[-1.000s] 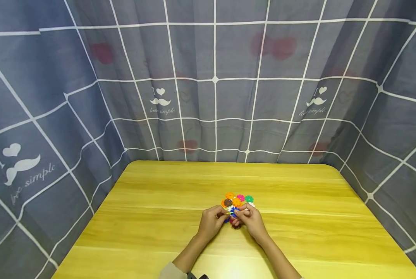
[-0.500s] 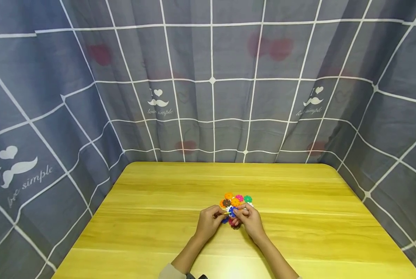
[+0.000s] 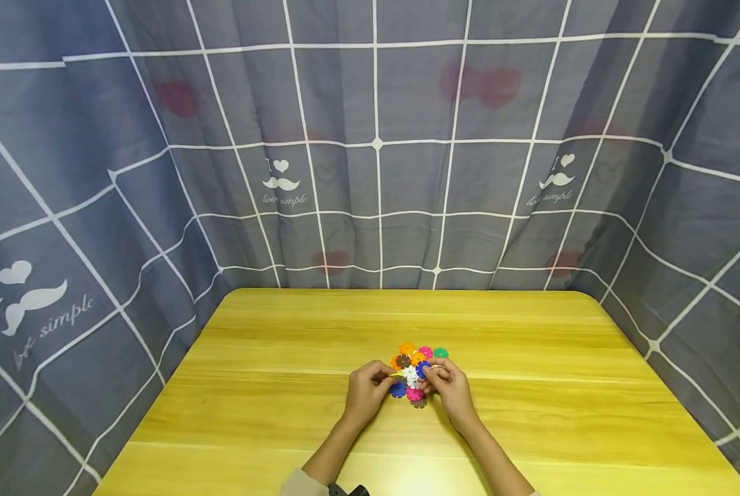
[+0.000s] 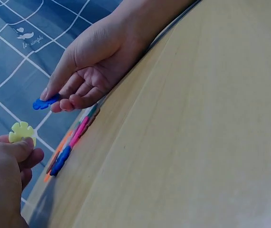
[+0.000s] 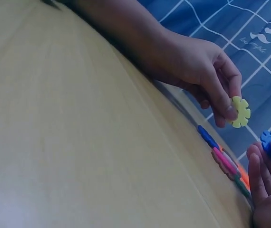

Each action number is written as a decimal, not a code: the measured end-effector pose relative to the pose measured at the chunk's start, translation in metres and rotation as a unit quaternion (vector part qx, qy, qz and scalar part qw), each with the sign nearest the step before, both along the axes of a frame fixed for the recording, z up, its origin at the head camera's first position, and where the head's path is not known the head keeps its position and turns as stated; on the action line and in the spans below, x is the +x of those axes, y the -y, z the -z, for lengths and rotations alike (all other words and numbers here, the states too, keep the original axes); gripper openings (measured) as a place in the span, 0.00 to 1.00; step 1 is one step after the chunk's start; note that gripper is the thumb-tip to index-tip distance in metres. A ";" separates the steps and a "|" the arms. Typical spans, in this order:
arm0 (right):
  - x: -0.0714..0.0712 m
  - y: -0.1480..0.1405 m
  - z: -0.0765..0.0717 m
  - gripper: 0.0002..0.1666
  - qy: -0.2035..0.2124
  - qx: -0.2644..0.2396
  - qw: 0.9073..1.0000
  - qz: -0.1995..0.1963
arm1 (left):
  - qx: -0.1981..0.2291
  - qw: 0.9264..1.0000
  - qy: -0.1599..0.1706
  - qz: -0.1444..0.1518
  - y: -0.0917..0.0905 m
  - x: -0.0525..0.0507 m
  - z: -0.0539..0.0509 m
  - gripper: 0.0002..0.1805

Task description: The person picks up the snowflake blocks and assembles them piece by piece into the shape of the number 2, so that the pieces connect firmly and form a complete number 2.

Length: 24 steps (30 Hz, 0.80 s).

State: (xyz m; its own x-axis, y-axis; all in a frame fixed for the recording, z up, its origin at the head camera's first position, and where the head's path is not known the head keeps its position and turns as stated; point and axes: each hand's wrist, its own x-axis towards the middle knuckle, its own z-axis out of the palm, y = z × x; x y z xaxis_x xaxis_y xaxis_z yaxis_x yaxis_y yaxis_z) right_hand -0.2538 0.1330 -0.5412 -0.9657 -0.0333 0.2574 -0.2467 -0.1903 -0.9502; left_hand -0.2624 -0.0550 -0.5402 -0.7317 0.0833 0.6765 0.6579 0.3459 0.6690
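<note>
My left hand (image 3: 365, 391) pinches a yellow snowflake disc (image 4: 21, 132) with notched edges between thumb and fingers. In my right hand (image 3: 454, 391) is a blue snowflake disc (image 4: 44, 102), pinched by its edge. The two discs are apart, held up over the table; in the head view the yellow one shows as a thin edge. Beneath and beyond the hands lies a cluster of more snowflake discs: an orange disc (image 3: 406, 349), a brown disc (image 3: 403, 362), a white disc (image 3: 410, 375), another blue disc (image 3: 397, 390) and a pink disc (image 3: 414, 394). My right hand hides part of the cluster.
A wood-grain table (image 3: 271, 344) carries the cluster near its middle. At the far right of the cluster is a green disc (image 3: 441, 353). Grey curtains (image 3: 345, 172) with white grid lines stand behind and on both sides of the table.
My hands have drawn apart, the left to the left and the right to the right. The blue disc, earlier against the yellow one, is now separate. More of the white and pink discs shows.
</note>
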 end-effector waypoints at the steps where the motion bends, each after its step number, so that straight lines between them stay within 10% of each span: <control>1: 0.000 0.000 -0.001 0.18 0.002 -0.002 1.000 -0.005 | -0.002 1.000 0.001 -0.001 0.000 0.000 0.000 0.07; 24: -0.003 -0.004 0.001 0.21 0.014 0.040 0.996 -0.082 | -0.017 1.000 0.003 0.009 0.000 0.001 -0.002 0.06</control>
State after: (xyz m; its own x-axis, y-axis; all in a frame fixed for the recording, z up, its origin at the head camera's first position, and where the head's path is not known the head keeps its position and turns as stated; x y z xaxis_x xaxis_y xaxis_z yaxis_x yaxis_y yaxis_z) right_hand -0.2565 0.1374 -0.5427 -0.9527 -0.2096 0.2202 -0.1912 -0.1500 -0.9700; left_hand -0.2613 -0.0545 -0.5382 -0.7345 0.1195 0.6680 0.6595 0.3576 0.6612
